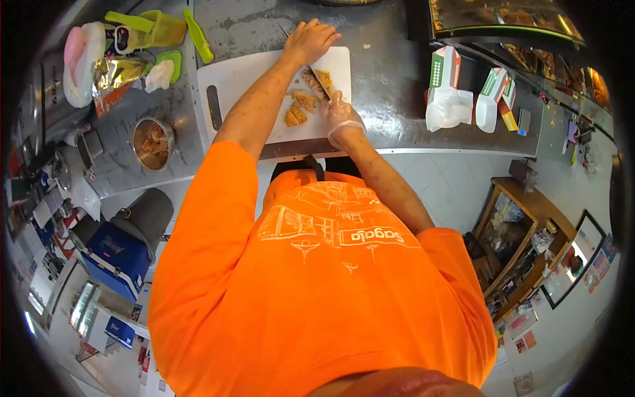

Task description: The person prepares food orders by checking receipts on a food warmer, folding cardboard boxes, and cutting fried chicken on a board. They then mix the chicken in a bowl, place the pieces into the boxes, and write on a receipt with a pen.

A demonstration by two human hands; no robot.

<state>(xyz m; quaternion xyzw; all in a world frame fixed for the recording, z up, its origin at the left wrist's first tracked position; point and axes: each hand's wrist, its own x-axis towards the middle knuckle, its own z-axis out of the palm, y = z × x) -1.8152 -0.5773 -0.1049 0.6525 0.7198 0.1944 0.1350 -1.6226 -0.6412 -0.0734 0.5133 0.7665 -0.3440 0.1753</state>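
On a white cutting board [264,73] lies breaded fried meat [297,112], cut into pieces. A knife [320,82] stands across another piece near the board's right side. My right hand [340,118], in a clear plastic glove, is closed around the knife's near end, where the handle is hidden. Farther away, my bare left hand [309,42] lies palm down over the far part of the knife, fingers stretched out to the right. A thin end of the knife pokes out beyond it. Whether the palm presses on the blade's back is hidden.
A metal bowl [153,144] with food sits left of the board. Behind it are a yellow-green container [162,30], green tongs [197,36] and a gold packet [119,71]. Printed paper boxes [446,69] and a white bag [450,109] stand at right, before a glass display case [509,16].
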